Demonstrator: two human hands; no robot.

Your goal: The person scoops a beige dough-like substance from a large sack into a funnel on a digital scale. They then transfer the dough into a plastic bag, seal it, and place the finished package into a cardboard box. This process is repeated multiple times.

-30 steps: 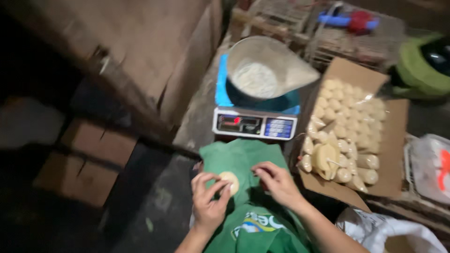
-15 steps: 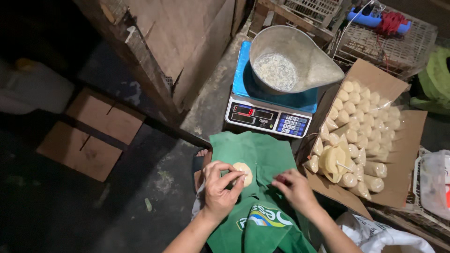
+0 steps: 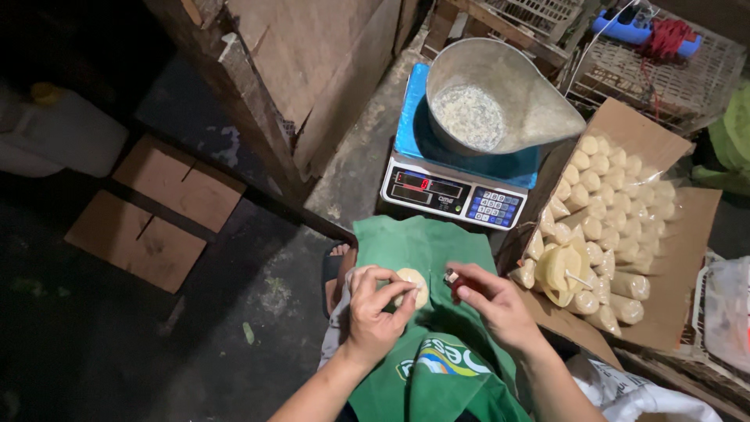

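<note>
While the left hand [image 3: 375, 312] sits low in the middle of the frame, its fingers pinch a small round pale packet [image 3: 412, 286] over the green apron [image 3: 426, 258] on the lap. Just to its right, the right hand [image 3: 492, 301] has thumb and fingertips closed on a small red and white object [image 3: 451, 278] close to the packet. Above them a digital scale [image 3: 453, 191] carries a metal scoop pan [image 3: 500, 98], and at right an open cardboard box [image 3: 664, 258] holds rows of similar pale packets.
</note>
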